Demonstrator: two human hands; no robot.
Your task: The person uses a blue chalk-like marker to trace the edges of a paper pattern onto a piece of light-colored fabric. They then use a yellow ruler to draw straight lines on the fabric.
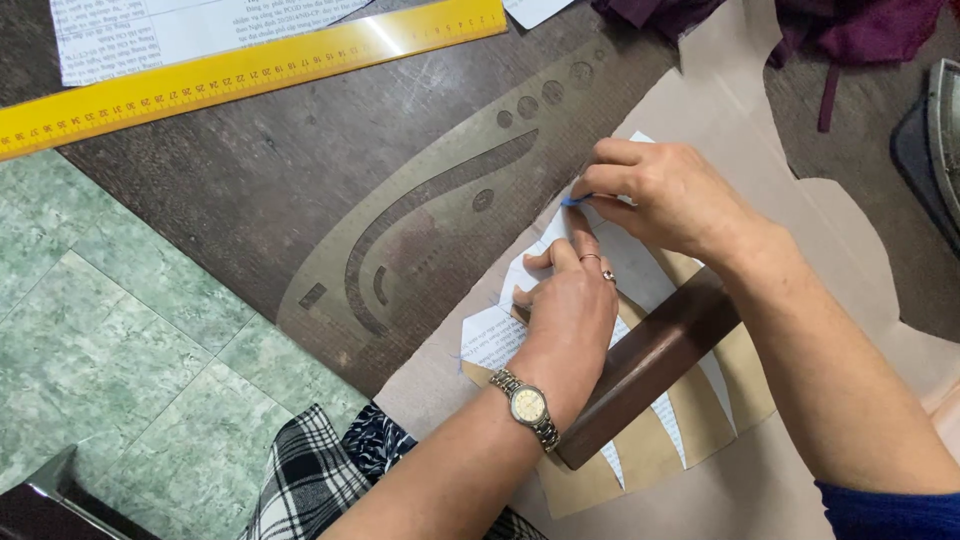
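Dark wood-grain tabletop (250, 170) carries tan fabric (840, 250); near, the left hand (570, 305) presses flat, fingers extended, on a slashed paper pattern (560, 300) weighted by a brown wooden block (650, 365). At 1 o'clock, the right hand (665, 195) pinches blue chalk (575, 201); a translucent curve template (440, 220) and yellow ruler (250, 70) lie beyond.

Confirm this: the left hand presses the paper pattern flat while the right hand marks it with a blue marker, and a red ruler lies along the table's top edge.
Wrong in one respect: the ruler is yellow, not red, as the head view shows. The left hand does press the paper pattern while the right hand marks with the blue marker.
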